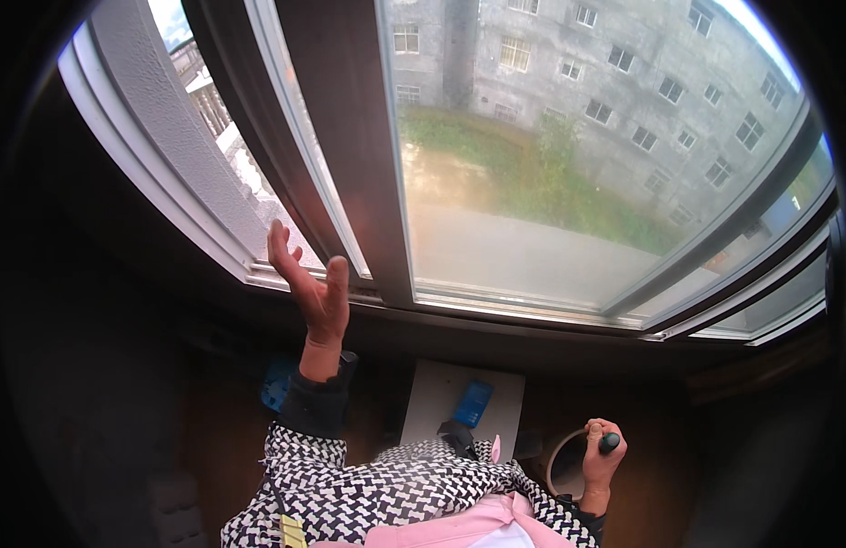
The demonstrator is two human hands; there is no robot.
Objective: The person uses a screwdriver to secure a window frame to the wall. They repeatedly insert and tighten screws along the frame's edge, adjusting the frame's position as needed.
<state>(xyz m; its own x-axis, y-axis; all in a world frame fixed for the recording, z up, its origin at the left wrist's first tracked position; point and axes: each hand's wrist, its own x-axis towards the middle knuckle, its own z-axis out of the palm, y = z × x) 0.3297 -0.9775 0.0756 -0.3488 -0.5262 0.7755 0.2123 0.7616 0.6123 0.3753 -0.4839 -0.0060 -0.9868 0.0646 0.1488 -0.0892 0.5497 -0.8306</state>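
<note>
My left hand (320, 306) is raised in front of the sliding window, its fingers apart and nothing in them. It is nearest the dark window frame (354, 137), by the narrow gap on the left; I cannot tell whether it touches the frame. Low on the right, my right hand (602, 457) is closed round a dark green handle (609, 443). Only the handle's end shows, so the kind of tool is hidden. Just beside that hand is the pale rim of a round container (552, 461), partly covered by the hand and sleeve.
Below the sill stands a white stool or small table (423, 393) with a flat blue packet (475, 404) on it. A blue object (276, 384) lies in shadow near my left sleeve. Beyond the glass pane (532, 219) are grass and a grey building (551, 82).
</note>
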